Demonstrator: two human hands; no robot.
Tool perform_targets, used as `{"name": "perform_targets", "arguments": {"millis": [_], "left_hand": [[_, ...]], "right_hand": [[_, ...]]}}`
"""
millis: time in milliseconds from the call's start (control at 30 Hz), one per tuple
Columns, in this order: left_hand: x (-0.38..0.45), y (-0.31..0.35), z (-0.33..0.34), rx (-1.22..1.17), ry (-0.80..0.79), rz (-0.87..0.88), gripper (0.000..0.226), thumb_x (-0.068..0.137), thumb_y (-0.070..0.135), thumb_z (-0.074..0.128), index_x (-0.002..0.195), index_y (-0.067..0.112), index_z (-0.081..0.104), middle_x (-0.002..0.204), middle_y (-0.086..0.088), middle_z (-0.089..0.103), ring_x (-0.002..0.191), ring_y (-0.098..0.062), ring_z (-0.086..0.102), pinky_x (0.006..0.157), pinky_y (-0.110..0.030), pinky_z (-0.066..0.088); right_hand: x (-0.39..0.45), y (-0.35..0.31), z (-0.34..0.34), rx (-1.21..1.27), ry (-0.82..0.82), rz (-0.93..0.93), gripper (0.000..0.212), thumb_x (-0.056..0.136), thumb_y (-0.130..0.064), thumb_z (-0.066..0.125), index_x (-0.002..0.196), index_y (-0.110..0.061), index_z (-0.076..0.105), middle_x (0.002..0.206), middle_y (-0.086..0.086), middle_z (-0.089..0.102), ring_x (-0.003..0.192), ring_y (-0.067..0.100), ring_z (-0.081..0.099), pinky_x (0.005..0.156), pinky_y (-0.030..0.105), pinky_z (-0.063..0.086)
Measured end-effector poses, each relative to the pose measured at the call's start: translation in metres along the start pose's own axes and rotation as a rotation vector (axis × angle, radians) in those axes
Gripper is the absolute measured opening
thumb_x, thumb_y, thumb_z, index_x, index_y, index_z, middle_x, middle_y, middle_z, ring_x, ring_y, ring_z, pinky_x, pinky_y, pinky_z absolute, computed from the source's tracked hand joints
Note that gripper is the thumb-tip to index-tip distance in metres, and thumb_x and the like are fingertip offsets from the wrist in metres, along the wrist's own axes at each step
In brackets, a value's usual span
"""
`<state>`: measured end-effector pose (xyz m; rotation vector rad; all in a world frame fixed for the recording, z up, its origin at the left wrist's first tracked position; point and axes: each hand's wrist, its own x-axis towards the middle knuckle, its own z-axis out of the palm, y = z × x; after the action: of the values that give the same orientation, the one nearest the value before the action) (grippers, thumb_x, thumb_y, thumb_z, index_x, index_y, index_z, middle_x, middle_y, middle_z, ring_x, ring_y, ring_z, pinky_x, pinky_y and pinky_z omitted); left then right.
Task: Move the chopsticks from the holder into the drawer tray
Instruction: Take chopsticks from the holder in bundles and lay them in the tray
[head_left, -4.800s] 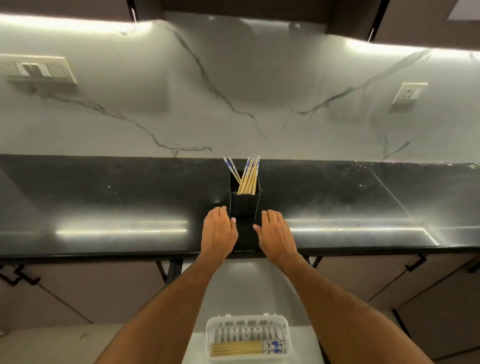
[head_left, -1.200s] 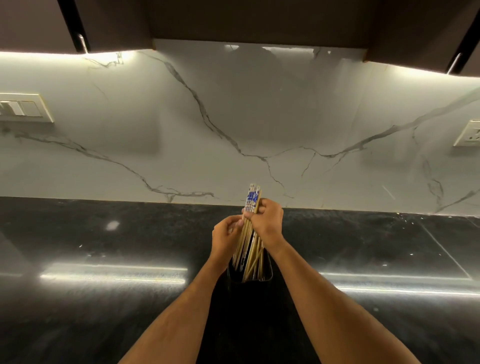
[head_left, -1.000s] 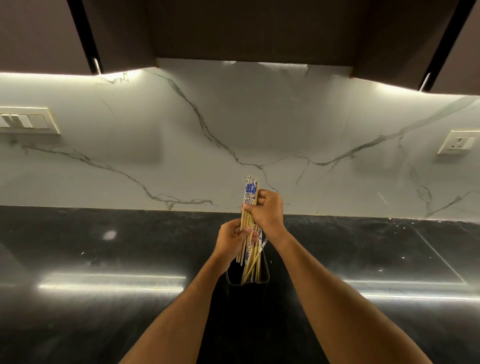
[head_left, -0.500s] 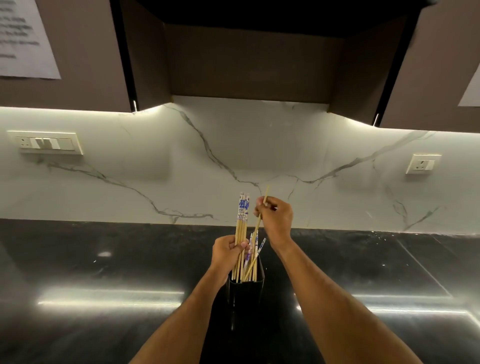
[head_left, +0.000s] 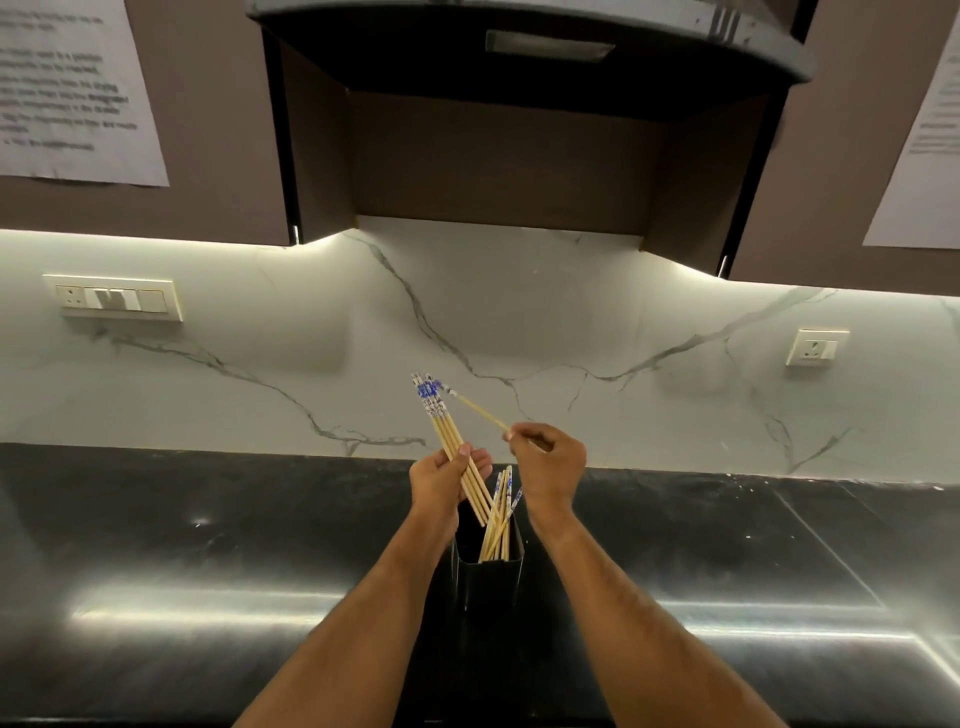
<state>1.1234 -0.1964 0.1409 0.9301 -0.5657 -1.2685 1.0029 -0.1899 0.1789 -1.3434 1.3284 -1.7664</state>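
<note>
A black holder (head_left: 488, 579) stands on the dark countertop (head_left: 208, 545) between my forearms, with several bamboo chopsticks (head_left: 500, 519) still leaning inside it. My left hand (head_left: 441, 483) is shut on a bundle of chopsticks (head_left: 441, 421) with blue-and-white patterned tops, lifted above the holder and tilted up to the left. My right hand (head_left: 550, 462) pinches a single chopstick (head_left: 480, 413) that points up-left toward the bundle's tops. The drawer tray is out of view.
A white marble backsplash (head_left: 519, 332) rises behind the counter, with a switch plate (head_left: 117, 299) at left and a socket (head_left: 818, 347) at right. Dark wall cabinets (head_left: 208, 156) and a hood (head_left: 530, 62) hang overhead, with paper sheets (head_left: 67, 93) stuck on the doors.
My left hand has lifted its bundle out of the holder and tilted it left. My right hand pulled one chopstick free and swung it toward the bundle. The camera has tipped upward.
</note>
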Motion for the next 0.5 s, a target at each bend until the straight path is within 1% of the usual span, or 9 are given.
{"name": "perform_targets", "arguments": {"millis": [67,167,267,333,400,500], "left_hand": [[0.0,0.007,0.007,-0.061,-0.025,-0.003,0.02,0.099,0.007,0.061,0.11,-0.009,0.066,0.098,-0.024,0.077,0.091,-0.031,0.077,0.088,-0.041,0.062],[-0.002,0.014,0.01,-0.003,-0.025,0.021,0.022,0.1,0.009,0.061,0.111,-0.008,0.068,0.097,-0.022,0.077,0.085,-0.028,0.077,0.076,-0.036,0.063],[-0.007,0.016,0.007,0.026,-0.031,0.028,0.021,0.1,0.01,0.06,0.112,-0.005,0.068,0.099,-0.02,0.078,0.087,-0.028,0.077,0.07,-0.037,0.064],[-0.012,0.017,0.007,0.042,-0.025,0.031,0.017,0.101,0.009,0.059,0.111,0.0,0.068,0.099,-0.018,0.078,0.087,-0.026,0.078,0.064,-0.033,0.064],[-0.016,0.016,0.008,0.071,-0.027,0.042,0.017,0.101,0.007,0.058,0.114,0.0,0.067,0.1,-0.017,0.078,0.089,-0.025,0.078,0.066,-0.03,0.064],[-0.017,0.013,0.007,0.113,-0.026,0.06,0.019,0.1,0.005,0.059,0.116,-0.002,0.067,0.1,-0.018,0.078,0.09,-0.026,0.078,0.074,-0.032,0.064]], "right_hand": [[-0.011,0.008,0.002,-0.039,-0.009,0.034,0.015,0.082,-0.002,0.079,0.088,-0.016,0.08,0.077,-0.005,0.076,0.072,0.009,0.074,0.077,0.03,0.064],[-0.024,0.018,0.001,-0.048,-0.062,0.071,0.011,0.083,-0.008,0.081,0.092,-0.015,0.079,0.081,-0.002,0.077,0.073,0.01,0.075,0.075,0.03,0.064],[-0.031,0.025,0.001,-0.133,-0.166,0.041,0.02,0.085,-0.004,0.078,0.104,-0.01,0.076,0.087,0.001,0.079,0.074,0.007,0.076,0.073,0.027,0.064],[-0.034,0.028,0.001,-0.24,-0.239,0.019,0.023,0.086,-0.003,0.077,0.107,-0.01,0.075,0.09,0.0,0.079,0.075,0.004,0.076,0.074,0.027,0.064],[-0.034,0.03,0.001,-0.308,-0.279,0.019,0.02,0.085,-0.007,0.078,0.105,-0.011,0.076,0.09,-0.002,0.079,0.075,0.004,0.075,0.075,0.029,0.064],[-0.033,0.034,0.002,-0.354,-0.319,0.036,0.018,0.084,-0.011,0.081,0.101,-0.012,0.077,0.086,-0.005,0.078,0.073,0.004,0.075,0.077,0.028,0.064]]}}
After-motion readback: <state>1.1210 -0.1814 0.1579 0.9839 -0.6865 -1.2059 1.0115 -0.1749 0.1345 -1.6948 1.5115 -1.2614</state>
